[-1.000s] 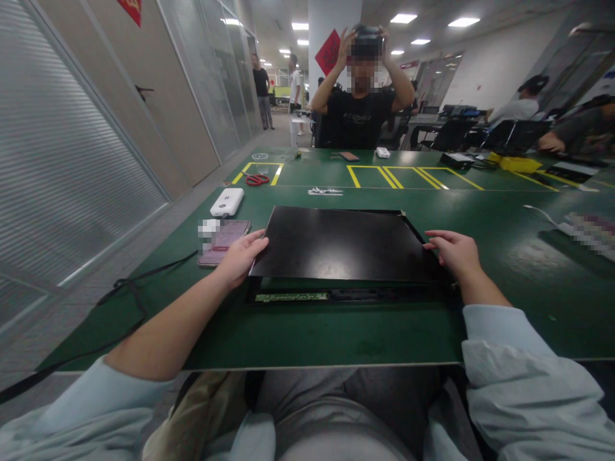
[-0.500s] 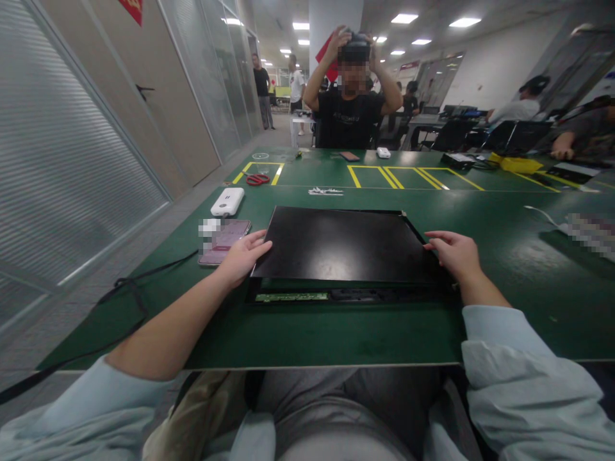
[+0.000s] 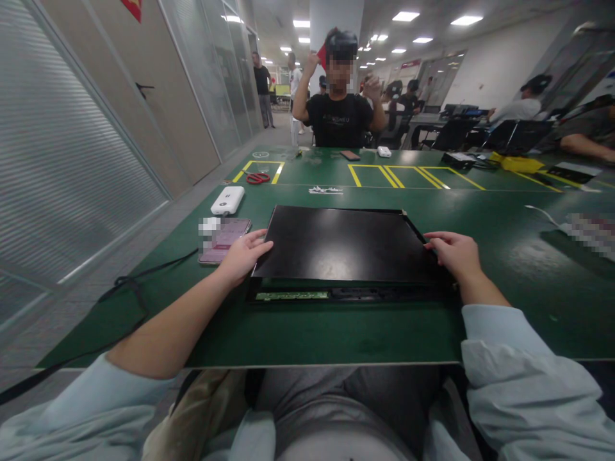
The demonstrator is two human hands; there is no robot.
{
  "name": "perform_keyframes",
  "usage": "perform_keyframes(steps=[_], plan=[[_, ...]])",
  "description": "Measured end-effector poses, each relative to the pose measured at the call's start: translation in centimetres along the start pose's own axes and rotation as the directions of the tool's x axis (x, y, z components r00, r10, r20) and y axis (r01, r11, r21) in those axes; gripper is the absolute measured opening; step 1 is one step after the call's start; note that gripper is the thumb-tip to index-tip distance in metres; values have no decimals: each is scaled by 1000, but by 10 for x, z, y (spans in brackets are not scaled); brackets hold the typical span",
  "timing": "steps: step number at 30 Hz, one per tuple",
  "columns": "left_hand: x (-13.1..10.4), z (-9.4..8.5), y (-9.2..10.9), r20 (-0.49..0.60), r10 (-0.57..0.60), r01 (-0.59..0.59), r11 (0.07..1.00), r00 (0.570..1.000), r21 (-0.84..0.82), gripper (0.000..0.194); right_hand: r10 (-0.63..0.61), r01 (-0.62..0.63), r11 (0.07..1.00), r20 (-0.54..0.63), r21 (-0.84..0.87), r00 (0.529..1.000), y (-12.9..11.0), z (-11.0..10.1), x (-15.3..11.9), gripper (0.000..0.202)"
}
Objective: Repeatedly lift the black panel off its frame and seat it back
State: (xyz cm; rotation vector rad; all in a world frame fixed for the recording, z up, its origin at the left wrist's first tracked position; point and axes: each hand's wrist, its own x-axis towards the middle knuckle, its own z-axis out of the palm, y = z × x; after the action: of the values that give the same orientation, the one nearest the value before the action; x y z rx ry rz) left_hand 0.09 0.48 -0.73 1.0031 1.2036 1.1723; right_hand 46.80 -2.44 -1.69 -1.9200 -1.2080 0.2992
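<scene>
Head view: black panel lies across a black frame on the green table, directly before the wearer. Panel sits offset; near strip of frame is uncovered, with a narrow green circuit board showing in its left part. Frame's rim also shows along the right side.

Left hand: grip clamped on panel's left edge, thumb on top surface, fingers around the side. Right hand: fingers bent at the right edge; cannot tell from where I stand whether this grip is closed, or on panel or frame.

Phone lies just beside the left hand, white device beyond it. Red-handled scissors rest farther off; small white pieces lie beyond the panel. Across the table, person in black shirt wears a headset, both hands raised.
</scene>
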Motion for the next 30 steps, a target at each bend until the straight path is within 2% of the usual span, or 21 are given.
perform_keyframes(steps=[5,11,16,22,26,30], plan=[[0,0,-1,-14,9,-9,1000,1000,28,58,-18,18,1000,-6,-15,1000,-1,0,0,28],[-2,2,1,2,2,-2,999,1000,41,58,-10,14,996,-52,89,999,-7,-1,-5,32],[-5,4,3,-4,0,1,998,1000,62,57,23,-18,996,-58,89,998,-3,0,-2,31],[-4,3,3,3,-2,2,999,1000,43,66,-16,5,993,-88,-117,996,14,3,13,24],[-2,2,3,7,-12,12,1000,1000,26,74,-27,24,977,-10,-210,1000,19,4,19,24],[1,-1,-1,16,-22,21,999,1000,24,73,-88,96,954,40,-286,995,22,5,21,29]])
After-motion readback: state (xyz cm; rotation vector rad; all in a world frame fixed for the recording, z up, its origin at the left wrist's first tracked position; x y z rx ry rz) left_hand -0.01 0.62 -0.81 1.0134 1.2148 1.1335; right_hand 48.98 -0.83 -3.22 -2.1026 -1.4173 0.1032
